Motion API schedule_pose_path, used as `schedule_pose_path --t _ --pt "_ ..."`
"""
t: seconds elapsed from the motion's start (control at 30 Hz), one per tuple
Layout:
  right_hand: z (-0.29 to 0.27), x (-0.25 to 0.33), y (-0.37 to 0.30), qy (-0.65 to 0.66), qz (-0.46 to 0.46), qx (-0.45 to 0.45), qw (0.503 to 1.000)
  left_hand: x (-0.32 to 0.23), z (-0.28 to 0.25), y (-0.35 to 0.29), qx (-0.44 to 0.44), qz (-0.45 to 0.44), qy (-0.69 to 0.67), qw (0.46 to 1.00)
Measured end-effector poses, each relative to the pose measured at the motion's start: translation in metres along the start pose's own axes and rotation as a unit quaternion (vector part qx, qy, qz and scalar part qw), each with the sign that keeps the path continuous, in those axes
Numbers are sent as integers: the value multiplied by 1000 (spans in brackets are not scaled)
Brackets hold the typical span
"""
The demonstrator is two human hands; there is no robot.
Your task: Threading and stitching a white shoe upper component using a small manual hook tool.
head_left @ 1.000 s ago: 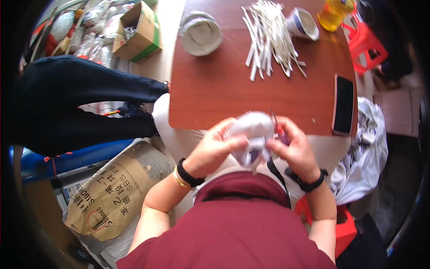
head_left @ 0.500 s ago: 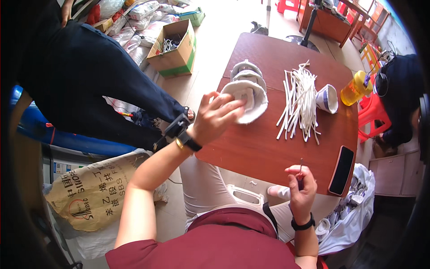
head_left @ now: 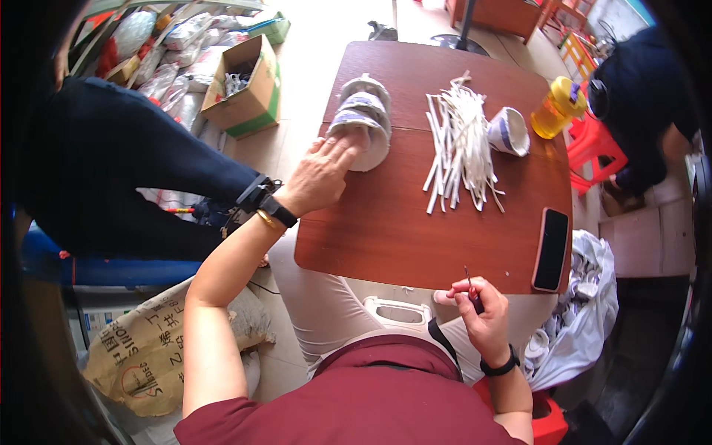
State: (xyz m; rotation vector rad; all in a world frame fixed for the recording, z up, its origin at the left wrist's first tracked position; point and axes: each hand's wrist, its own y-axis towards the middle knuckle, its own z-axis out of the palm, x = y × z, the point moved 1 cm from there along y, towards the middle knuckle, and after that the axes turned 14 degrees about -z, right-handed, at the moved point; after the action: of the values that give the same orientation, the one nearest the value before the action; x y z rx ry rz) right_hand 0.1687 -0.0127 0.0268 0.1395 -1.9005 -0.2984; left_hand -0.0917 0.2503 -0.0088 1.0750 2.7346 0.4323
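Note:
My left hand [head_left: 324, 174] reaches to the far left of the table, its fingers stretched out over the nearest of several white fabric cup-shaped pieces [head_left: 377, 154]. These pieces stand in a row, one close behind another, with bluish patches on them. The fingertips are blurred against the front piece, and the thumb is hidden. Above the near table edge, my right hand [head_left: 486, 315] is closed around a small tool with a dark red handle and a thin metal shaft [head_left: 468, 277], which points up and away.
On the brown table [head_left: 386, 237] lie a heap of white strips [head_left: 463, 144], a white cup-shaped piece [head_left: 509, 132], a yellow bottle [head_left: 556, 109] and a phone [head_left: 551, 248]. A person in dark trousers [head_left: 141, 156] stands at left. A white bag [head_left: 586, 326] hangs near the right edge.
My left hand has turned palm down over the front cup-shaped piece, which now looks tilted differently. My right hand still holds the tool. The whole view has shifted.

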Motion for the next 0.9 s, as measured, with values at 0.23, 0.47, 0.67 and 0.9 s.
schedule_pose_path --t 0.23,0.47,0.67,0.9 --pt "-8 4 8 20 -5 -12 1000 -7 1 7 4 -32 6 999" --pt "-37 -4 31 -125 -6 -128 984 -42 -33 6 -24 -20 9 999" --pt "-71 -46 96 -276 -119 -210 930 -123 -54 -17 -24 -2 -166 986" --pt "-31 -138 184 -260 -85 -325 905 -176 -46 -22 37 -9 -373 927"
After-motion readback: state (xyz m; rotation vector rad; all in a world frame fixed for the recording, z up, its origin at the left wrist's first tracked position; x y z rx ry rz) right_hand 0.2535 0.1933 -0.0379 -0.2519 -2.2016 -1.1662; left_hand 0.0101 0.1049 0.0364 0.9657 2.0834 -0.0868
